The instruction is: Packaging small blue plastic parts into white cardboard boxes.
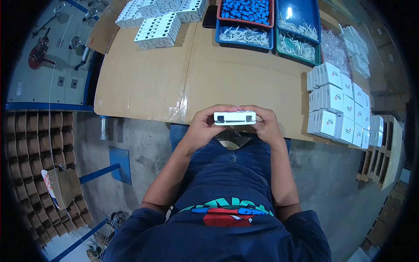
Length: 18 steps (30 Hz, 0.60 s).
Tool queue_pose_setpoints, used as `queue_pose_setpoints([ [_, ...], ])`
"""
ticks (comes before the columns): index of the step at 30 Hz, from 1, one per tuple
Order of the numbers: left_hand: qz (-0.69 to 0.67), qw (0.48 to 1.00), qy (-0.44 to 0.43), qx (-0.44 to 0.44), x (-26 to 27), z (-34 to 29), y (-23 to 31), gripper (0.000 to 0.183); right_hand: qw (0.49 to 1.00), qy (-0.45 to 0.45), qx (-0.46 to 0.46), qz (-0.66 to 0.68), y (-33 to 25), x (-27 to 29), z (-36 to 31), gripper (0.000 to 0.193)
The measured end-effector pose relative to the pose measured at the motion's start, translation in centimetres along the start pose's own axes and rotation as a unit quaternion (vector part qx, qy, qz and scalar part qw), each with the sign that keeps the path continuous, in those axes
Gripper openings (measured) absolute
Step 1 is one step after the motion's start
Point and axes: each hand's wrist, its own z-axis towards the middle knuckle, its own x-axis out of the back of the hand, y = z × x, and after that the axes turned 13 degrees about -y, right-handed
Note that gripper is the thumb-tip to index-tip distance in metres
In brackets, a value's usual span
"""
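white box (235,118), held up in two hands by the brown table (144,83)

the left hand (203,124) grips one end and the right hand (268,125) grips the other, with the box by the table's near edge, in front of the legs (262,155). if one hand lets go too soon, the box could tip, slip and fall to the floor (305,170). squeezing too hard might dent its ends. i cannot tell what is inside.

Two hands (201,126) — four trays (297,9)
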Motion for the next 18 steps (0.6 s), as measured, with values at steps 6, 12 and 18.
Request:
queue_pose_setpoints([
  [6, -0.004, 1.0, 0.022, 0.009, 0.2, 0.0, -0.1, 0.044, 0.992, 0.025, 0.057, -0.109, -1.2, -0.4, 0.5, 0.044],
  [12, -0.025, 0.997, 0.056, 0.055, 0.3, 0.0, -0.4, 0.041, 0.994, 0.058, 0.089, 0.037, -2.6, -1.5, 0.7, 0.047],
  [18, -0.025, 0.995, 0.049, 0.088, 0.6, -0.1, -1.0, 0.037, 0.995, 0.025, 0.072, 0.069, -1.7, -1.2, 0.7, 0.038],
])
